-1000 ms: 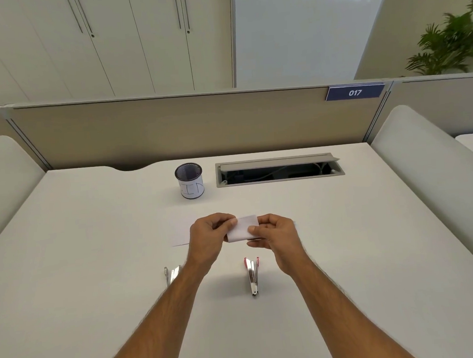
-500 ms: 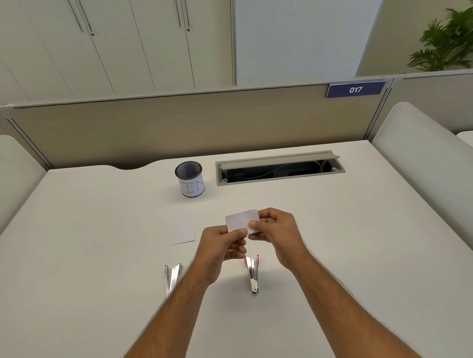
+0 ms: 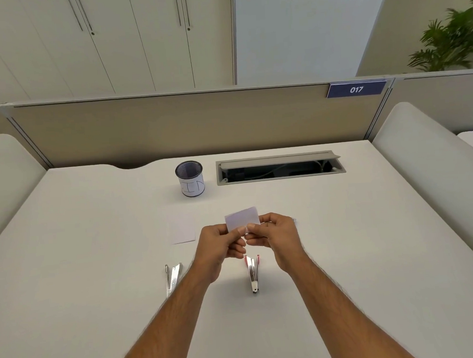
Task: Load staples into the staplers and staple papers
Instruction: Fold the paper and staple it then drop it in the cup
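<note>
Both hands hold a small white paper slip (image 3: 242,218) upright above the desk. My left hand (image 3: 220,247) pinches its lower left edge and my right hand (image 3: 277,238) pinches its lower right edge. Below the hands a red stapler (image 3: 253,273) lies flipped wide, its metal track showing. A second stapler (image 3: 172,278), silver, lies to the left, partly hidden by my left forearm. Another white paper (image 3: 181,228) lies flat on the desk, left of the hands.
A dark mesh pen cup (image 3: 190,182) with a white label stands at the back centre. An open cable tray (image 3: 279,167) is set into the white desk (image 3: 69,272) behind. A beige partition closes the far edge; padded dividers flank both sides.
Both hands lifted the paper slip off the desk and drew it nearer, above the red stapler. The slip now stands upright. The paper lying on the left came into sight.
</note>
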